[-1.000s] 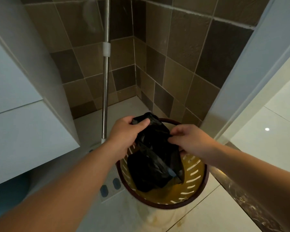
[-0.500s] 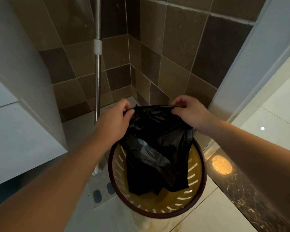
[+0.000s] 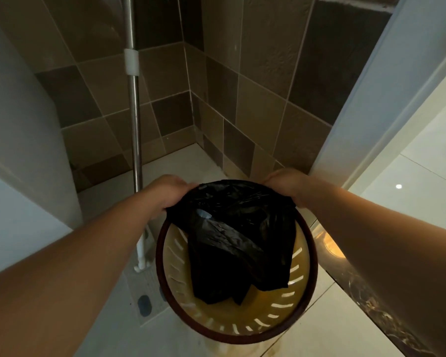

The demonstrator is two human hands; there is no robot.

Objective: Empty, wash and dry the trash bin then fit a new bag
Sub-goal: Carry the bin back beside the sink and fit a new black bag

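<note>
Both hands, left hand (image 3: 169,193) and right hand (image 3: 285,185), pinch the bag (image 3: 237,235) mouth at the bin (image 3: 236,336) far rim. Stretch it wide, hook that rim first, then work the hem round toward the near side.

Steel mop pole w/ white collar (image 3: 135,119) stands upright by brown square-tiled corner walls (image 3: 255,81); white cabinet (image 3: 16,161) at left, pale glossy floor tiles (image 3: 428,161) at right.

Two bare forearms, no sleeves, left hand (image 3: 169,193), right hand (image 3: 287,185), nothing worn
</note>
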